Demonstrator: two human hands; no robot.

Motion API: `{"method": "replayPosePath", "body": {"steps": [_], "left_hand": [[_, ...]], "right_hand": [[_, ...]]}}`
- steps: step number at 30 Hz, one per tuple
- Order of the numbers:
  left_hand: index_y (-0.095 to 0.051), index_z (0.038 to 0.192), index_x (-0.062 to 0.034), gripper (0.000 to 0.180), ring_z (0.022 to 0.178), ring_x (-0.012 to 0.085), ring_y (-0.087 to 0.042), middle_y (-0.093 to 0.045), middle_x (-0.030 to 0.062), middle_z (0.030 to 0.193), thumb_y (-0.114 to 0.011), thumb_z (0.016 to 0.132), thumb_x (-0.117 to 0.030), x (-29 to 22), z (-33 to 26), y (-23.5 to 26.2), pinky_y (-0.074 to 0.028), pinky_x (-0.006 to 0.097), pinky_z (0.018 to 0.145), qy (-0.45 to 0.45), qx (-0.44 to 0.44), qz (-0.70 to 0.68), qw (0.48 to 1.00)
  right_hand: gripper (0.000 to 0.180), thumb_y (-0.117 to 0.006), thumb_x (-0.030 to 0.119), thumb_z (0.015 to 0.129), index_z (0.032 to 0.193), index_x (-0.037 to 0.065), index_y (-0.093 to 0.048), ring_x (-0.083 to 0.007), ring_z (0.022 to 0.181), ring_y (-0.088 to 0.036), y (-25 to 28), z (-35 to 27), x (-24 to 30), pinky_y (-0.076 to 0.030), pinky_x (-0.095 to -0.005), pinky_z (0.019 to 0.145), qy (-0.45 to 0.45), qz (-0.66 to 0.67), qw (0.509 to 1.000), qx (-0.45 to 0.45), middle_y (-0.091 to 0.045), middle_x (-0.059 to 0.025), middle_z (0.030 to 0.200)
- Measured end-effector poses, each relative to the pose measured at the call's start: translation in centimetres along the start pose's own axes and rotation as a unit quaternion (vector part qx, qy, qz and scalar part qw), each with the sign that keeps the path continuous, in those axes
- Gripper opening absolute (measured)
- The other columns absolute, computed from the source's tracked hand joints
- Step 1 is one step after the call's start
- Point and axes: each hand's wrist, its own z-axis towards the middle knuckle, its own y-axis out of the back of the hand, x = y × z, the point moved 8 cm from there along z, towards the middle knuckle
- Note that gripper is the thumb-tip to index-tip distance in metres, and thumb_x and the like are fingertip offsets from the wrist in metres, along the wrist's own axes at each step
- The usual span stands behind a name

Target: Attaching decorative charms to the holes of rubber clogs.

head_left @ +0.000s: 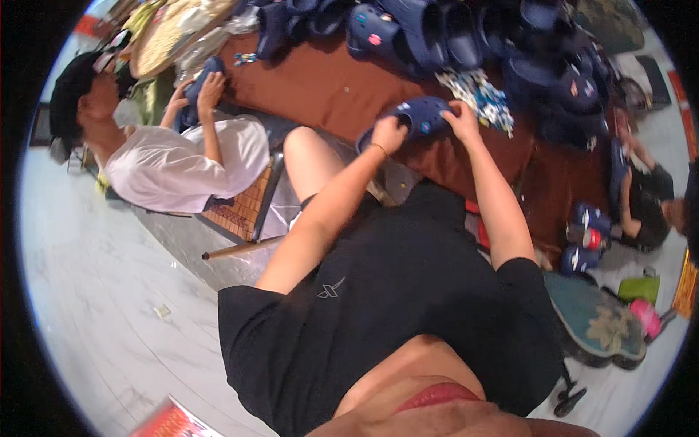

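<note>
A navy-blue foam clog (pixel 428 111) with holes in its upper lies across both my hands, over the brown-covered table. My left hand (pixel 389 135) is closed on its left part, near the heel strap, and a small light charm shows beside the fingers. At the other end, my right hand (pixel 461 121) grips the clog with thumb and fingers. Just beyond that hand spreads a loose heap of small white, blue and yellow charms (pixel 484 102). What the fingertips do under the clog is hidden.
Many navy clogs (pixel 460 47) are piled along the table's far side. The brown cover (pixel 306 80) shows at left. A co-worker in white (pixel 182 164) holds a clog on the left; another person in black (pixel 648 207) sits at right. A green-topped stool (pixel 597 320) stands behind right.
</note>
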Motion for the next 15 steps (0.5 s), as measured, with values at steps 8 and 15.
{"method": "replayPosePath", "body": {"steps": [8,15], "left_hand": [[-0.056,0.072,0.0047,0.024,0.073,0.0393,-0.056,-0.056,0.0262,0.076,-0.056,0.068,-0.019,-0.4,-1.0,0.1,-0.045,0.044,0.067,-0.008,-0.037,0.042,0.998],[-0.058,0.076,0.0043,0.026,0.077,0.0391,-0.055,-0.057,0.0255,0.079,-0.054,0.07,-0.021,-0.6,-2.4,-0.5,-0.044,0.044,0.071,-0.019,-0.014,-0.057,0.998]], "right_hand": [[0.057,-0.058,0.036,0.079,0.12,-0.002,-0.043,-0.0223,0.11,-0.045,-1.1,-3.1,-2.4,-0.034,-0.0329,0.091,-0.147,0.211,0.966,0.024,-0.046,-0.0144,0.122],[0.042,-0.063,0.029,0.073,0.104,0.003,-0.053,-0.011,0.058,-0.048,-2.0,-2.9,-6.6,-0.038,-0.024,0.048,-0.242,0.18,0.953,0.014,-0.057,-0.004,0.082]]}}
